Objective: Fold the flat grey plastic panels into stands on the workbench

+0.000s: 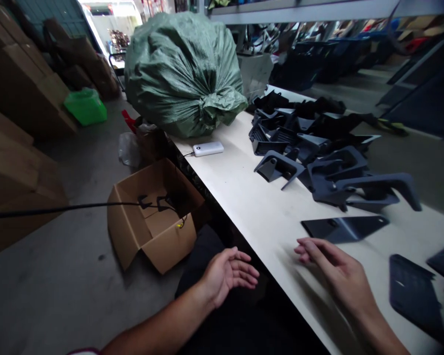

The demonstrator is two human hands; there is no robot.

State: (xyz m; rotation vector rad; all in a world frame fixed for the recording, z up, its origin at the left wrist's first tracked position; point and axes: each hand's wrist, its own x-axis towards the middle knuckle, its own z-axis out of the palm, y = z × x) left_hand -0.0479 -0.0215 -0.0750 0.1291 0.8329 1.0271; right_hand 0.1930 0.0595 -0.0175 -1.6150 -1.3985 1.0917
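Observation:
Palm up and fingers apart, my left hand hangs empty just off the edge of the white table. My right hand is over the table, its fingers curled loosely with thumb and index finger close together; nothing shows between them. Just beyond its fingertips lies a flat dark plastic piece. Farther back, several dark angular plastic parts are heaped on the table. A dark rectangular plate rests to the right of my right hand.
A large green sack sits at the table's far end, with a white power bank in front. On the floor at left stands an open cardboard box, with a black cable running over it. A green bin is farther back.

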